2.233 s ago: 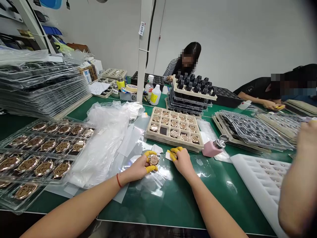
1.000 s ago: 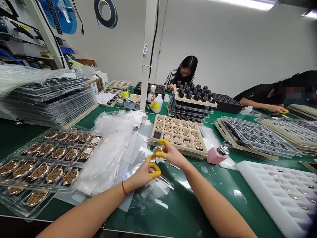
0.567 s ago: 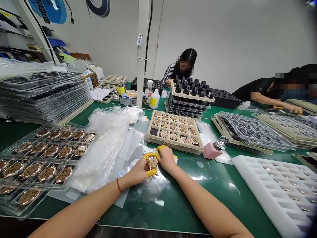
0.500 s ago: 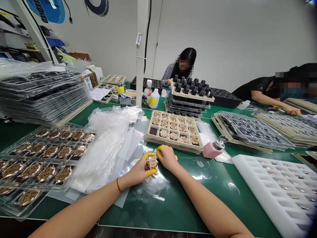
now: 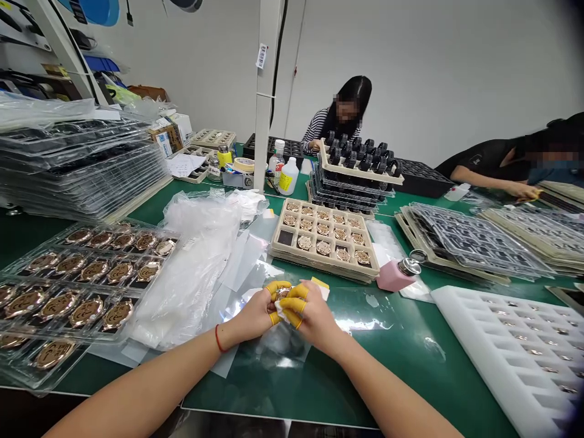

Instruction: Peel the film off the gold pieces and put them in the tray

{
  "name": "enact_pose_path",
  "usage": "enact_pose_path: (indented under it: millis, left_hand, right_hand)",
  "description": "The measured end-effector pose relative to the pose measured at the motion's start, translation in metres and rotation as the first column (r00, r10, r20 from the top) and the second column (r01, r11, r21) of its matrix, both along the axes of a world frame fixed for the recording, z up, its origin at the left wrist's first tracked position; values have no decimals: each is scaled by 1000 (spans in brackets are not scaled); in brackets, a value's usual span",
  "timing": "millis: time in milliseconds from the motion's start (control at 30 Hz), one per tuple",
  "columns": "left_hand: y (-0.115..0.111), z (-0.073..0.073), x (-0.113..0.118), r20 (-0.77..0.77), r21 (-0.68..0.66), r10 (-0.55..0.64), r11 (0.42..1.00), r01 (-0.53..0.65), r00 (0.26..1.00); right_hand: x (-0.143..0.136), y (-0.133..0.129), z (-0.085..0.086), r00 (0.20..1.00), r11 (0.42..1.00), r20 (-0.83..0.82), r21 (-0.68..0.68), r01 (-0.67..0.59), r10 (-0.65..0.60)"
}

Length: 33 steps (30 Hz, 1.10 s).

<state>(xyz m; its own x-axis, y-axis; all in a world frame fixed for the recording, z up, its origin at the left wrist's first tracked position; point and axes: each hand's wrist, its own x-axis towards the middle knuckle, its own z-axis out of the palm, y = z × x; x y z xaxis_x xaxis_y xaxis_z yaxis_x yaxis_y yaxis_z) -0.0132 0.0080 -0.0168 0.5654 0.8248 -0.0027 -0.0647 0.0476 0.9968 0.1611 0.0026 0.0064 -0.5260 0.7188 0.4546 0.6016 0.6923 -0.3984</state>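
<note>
My left hand (image 5: 256, 315), with yellow finger cots, is closed around a round rose-gold watch case (image 5: 283, 293). Most of that case is covered by fingers. My right hand (image 5: 316, 316), also in yellow finger cots, pinches a small white wipe (image 5: 281, 311) against the case. Just beyond my hands sits a beige compartment tray (image 5: 276, 249) of similar watch cases, one compartment at its front left showing only dark lining. Beneath my hands lie crumpled white wipes (image 5: 285, 344) on clear plastic film.
Clear trays of watch cases (image 5: 86, 313) and plastic bags (image 5: 182, 267) lie left. A pink pump bottle (image 5: 395, 275) and white foam tray (image 5: 460, 328) stand right. Tray stacks (image 5: 82, 164) rise far left. Two people work across the table near strapped black watches (image 5: 360, 152).
My right hand has come over the watch case with the wipe, covering much of the face that showed before. The whole view has shifted slightly.
</note>
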Motion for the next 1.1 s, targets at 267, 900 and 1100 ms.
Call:
enact_pose_path:
  millis: [267, 900, 1100]
  left_hand:
    - [-2, 1, 0, 33, -9, 19, 1000, -19, 999]
    - [15, 18, -8, 223, -202, 405, 909, -365, 887]
    - [11, 12, -8, 146, -71, 326, 945, -319, 934]
  right_hand:
    - [-4, -5, 1, 999, 996, -19, 69, -49, 50]
    - [12, 2, 3, 903, 735, -336, -678, -34, -268]
    - [14, 7, -1, 816, 539, -468, -808, -239, -340]
